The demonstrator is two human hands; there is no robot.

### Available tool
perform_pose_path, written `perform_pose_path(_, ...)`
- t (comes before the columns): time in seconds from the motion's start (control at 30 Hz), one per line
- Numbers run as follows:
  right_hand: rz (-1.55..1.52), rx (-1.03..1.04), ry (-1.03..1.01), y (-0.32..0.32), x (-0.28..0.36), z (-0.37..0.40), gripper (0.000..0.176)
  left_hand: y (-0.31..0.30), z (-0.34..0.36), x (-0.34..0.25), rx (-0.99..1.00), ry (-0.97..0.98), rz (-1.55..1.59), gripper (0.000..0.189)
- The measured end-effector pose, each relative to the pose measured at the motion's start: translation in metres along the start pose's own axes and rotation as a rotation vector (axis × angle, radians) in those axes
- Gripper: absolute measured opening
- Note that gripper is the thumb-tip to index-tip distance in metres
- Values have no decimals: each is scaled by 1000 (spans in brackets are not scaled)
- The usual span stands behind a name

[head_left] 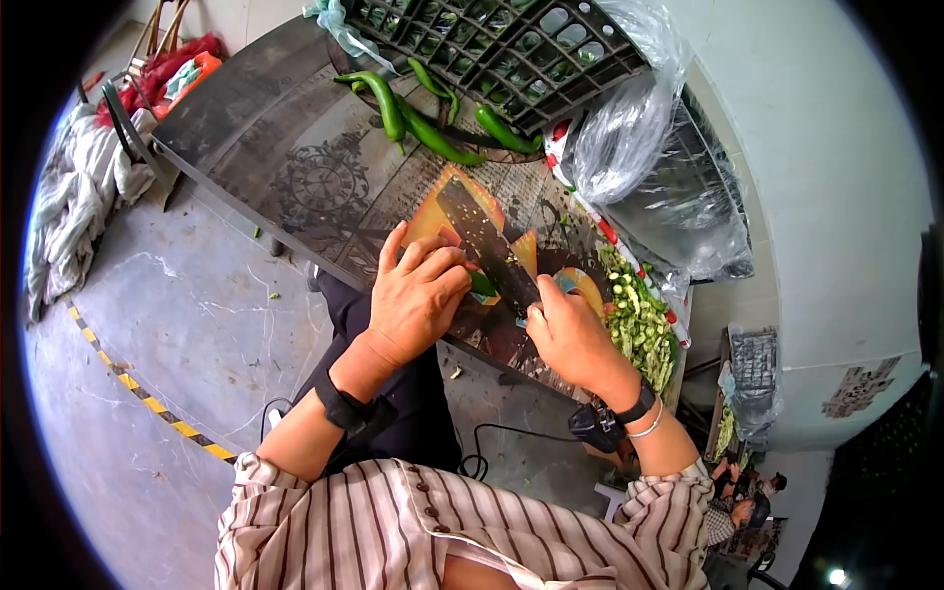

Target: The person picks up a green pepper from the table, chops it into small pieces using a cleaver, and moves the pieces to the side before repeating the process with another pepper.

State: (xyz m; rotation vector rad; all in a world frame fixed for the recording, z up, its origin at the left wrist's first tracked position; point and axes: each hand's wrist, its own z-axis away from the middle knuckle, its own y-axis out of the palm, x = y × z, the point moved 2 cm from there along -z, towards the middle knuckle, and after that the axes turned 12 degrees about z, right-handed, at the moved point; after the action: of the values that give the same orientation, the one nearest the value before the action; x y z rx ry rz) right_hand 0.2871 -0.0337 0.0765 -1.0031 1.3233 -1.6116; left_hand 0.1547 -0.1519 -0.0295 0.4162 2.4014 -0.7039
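My right hand (578,339) is wrapped round the handle of a broad-bladed kitchen knife (484,239), its dark blade speckled with pale seeds. My left hand (418,287) has its fingers curled over a green chili pepper (482,283) beside the blade, so most of the pepper is hidden. Both hands are over an orange-and-yellow patterned board (431,218) on the table. To the right of my right hand lies a heap of chopped green pepper (639,339). Several whole green chili peppers (436,134) lie beyond the board.
A black plastic crate (519,61) with green peppers stands at the table's (251,108) far side. Clear plastic bags (629,147) are at the right. A cable (479,447) lies on the floor below. Cloths (74,187) are piled at the far left. Other people (742,497) sit at lower right.
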Motion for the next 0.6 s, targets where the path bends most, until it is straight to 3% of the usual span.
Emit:
perform_pose_path(0.1, 12, -37, -73, 3, -3, -3, 18, 1, 0, 0, 14, -15, 3, 13)
perform_pose_path(0.37, -22, 5, -53, 5, -7, -9, 19, 0, -2, -2, 23, -36, 11, 13)
perform_pose_path(0.6, -112, -97, -4, 24, -9, -21, 19, 0, -4, -2, 9, -46, 10, 11)
